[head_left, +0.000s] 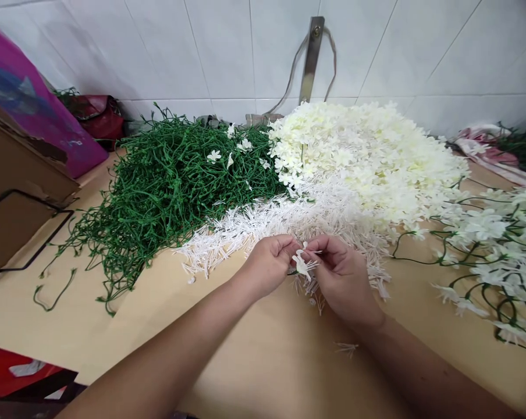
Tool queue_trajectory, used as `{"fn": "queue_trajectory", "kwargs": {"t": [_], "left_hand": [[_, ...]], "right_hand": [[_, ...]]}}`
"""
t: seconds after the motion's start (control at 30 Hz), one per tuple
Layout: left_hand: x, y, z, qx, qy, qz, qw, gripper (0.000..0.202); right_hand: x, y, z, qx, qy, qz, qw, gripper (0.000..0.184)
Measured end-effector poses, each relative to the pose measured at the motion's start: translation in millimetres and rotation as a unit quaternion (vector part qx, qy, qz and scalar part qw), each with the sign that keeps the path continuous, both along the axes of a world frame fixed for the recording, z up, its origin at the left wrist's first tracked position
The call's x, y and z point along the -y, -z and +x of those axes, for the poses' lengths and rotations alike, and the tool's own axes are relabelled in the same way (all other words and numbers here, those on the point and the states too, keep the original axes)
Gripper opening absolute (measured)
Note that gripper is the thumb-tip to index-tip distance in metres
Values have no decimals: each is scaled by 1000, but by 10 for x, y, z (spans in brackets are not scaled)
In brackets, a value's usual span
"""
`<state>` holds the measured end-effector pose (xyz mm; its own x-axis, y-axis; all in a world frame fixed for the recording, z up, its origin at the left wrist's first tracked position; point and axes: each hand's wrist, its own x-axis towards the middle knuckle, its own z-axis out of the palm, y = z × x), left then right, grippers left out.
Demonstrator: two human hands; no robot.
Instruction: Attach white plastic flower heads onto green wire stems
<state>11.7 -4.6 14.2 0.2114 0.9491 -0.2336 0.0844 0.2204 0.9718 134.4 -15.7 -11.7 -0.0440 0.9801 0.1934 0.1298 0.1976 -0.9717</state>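
Head view, single entry: worn at head height, facing forward and down over the table (pixel 272 364). Close range: left hand (pixel 269 265) and right hand (pixel 341 278) with white floret (pixel 304 265) near centre. Tiled wall (pixel 228 52) closes the far side at top; edges probably lens-bent.

A heap of green plastic stems (pixel 167 186) fills the centre left, touching a mound of cream fabric blossoms (pixel 368 157) at upper right. Flowered sprays (pixel 498 244) lie at the right edge. A magenta bag (pixel 31 110) leans on a cardboard box (pixel 14 198) upper left, near a red bag (pixel 97 113); a metal bracket (pixel 312 55) hangs on the tiled wall (pixel 228 46)
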Motion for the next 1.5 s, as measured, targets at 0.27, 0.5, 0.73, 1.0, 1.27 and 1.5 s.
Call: {"fn": "queue_trajectory", "kwargs": {"t": [0.27, 0.5, 0.73, 1.0, 1.27, 1.5], "left_hand": [[-2, 55, -63, 0, 29, 39, 999, 37], [-43, 16, -134, -14, 63, 54, 996, 43], [-46, 64, -173, -15, 87, 54, 995, 43], [-55, 47, -191, -28, 100, 61, 993, 42], [-78, 89, -225, 39, 105, 27, 993, 39], [-90, 114, -223, 72, 105, -11, 992, 39]], "right_hand": [[-40, -83, 59, -31, -54, -39, 997, 15], [-63, -127, 123, -152, -115, -133, 973, 21], [-90, -102, 98, -215, -127, -167, 954, 19], [-100, -105, 110, -262, -165, -191, 931, 24], [-93, -89, 109, -298, -190, -215, 910, 22], [-86, -65, 113, -330, -199, -212, 898, 18]]}}
